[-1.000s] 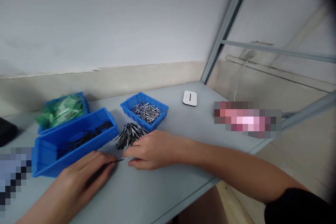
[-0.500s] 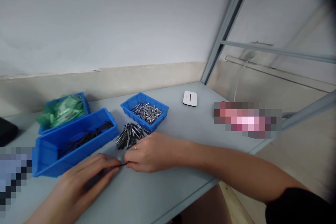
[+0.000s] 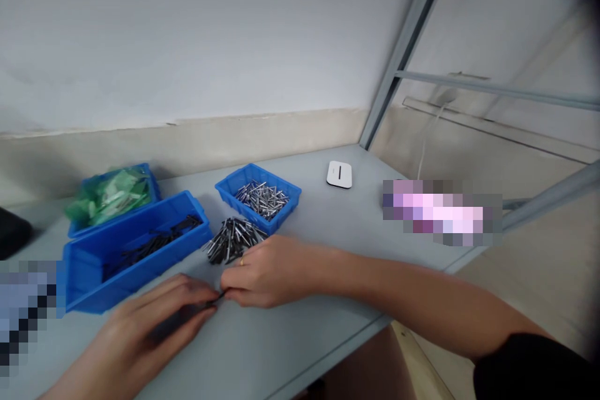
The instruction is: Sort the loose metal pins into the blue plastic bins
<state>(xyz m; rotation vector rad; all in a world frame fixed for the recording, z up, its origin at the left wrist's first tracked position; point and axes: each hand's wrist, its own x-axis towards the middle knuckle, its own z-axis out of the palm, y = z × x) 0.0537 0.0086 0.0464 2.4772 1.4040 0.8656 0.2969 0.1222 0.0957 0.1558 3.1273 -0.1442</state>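
Observation:
My left hand (image 3: pixel 145 322) is low over the table, its thumb and fingertips closed on a thin dark rod-like piece (image 3: pixel 213 302). My right hand (image 3: pixel 274 272), with a ring on one finger, pinches the other end of that piece, and the fingertips of both hands nearly meet. What kind of part it is, I cannot make out. Just behind my right hand lies a heap of thin dark-and-silver pins (image 3: pixel 229 242). Beyond the heap, a small blue bin (image 3: pixel 285 209) holds many silver pins. A long blue bin (image 3: pixel 150 275) with dark slender parts (image 3: pixel 162 242) stands behind my left hand.
Green plastic bags (image 3: pixel 119 197) fill another blue bin at the back left. A white rounded-square device (image 3: pixel 339 175) lies near the back corner. Blurred-out objects are at the right and left edges. A metal frame post (image 3: pixel 398 69) rises at the table's corner.
My left thumb and fingers have spread slightly, and more of the dark piece shows between them, at a steeper tilt. My right hand stays almost where it was.

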